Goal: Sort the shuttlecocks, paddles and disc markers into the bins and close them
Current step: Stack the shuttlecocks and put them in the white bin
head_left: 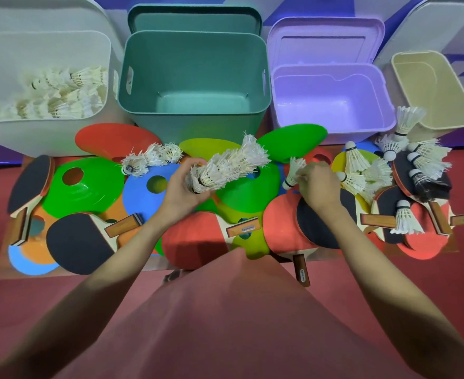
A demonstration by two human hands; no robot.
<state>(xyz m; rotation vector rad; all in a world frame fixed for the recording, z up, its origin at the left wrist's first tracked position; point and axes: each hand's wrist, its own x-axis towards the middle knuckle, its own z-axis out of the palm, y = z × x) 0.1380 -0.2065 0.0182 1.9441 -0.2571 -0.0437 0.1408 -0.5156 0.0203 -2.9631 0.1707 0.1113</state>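
Feathered shuttlecock stack (225,165) gripped in left hand (183,187), pointing up-right.

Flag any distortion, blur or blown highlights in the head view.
Head view: strong wide-angle bowing, bin rims curve near the edges; shuttlecocks in the white bin wash out to near white; the stack in the left hand is slightly soft; the right hand and paddles read sharp.

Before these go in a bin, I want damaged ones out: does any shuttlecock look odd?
Yes: the nested stack of shuttlecocks held by the left hand has frayed, splayed feathers; the stack on the blue disc marker too.
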